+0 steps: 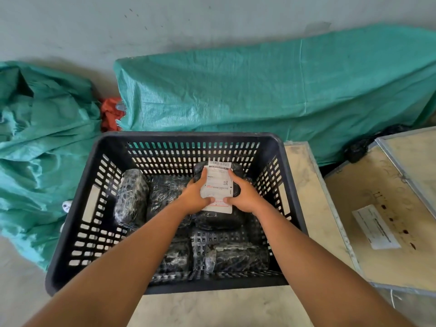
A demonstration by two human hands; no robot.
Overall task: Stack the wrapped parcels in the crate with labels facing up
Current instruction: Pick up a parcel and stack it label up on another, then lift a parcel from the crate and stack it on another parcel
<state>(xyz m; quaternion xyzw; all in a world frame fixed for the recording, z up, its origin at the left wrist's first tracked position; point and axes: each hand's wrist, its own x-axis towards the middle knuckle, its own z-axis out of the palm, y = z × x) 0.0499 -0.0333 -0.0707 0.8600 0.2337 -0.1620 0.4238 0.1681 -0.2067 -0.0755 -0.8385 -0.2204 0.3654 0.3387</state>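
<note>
The labelled parcel point(218, 185) sits inside the black crate point(73, 208), toward its far right, resting on other dark wrapped parcels point(132, 197), white label facing up. Wrapped in what looks like bubble film, it probably feels soft and light, a little slick, and gives under pressure (nothing suggests it is fragile). The sides are the sensible place to hold it, leaving the label uncovered. The left hand point(197, 195) and right hand point(243, 197) clasp it from either side, fingers point(233, 177) curled around its edges and both thumbs pressing on the label's near end, so both hands are closed on it.
</note>
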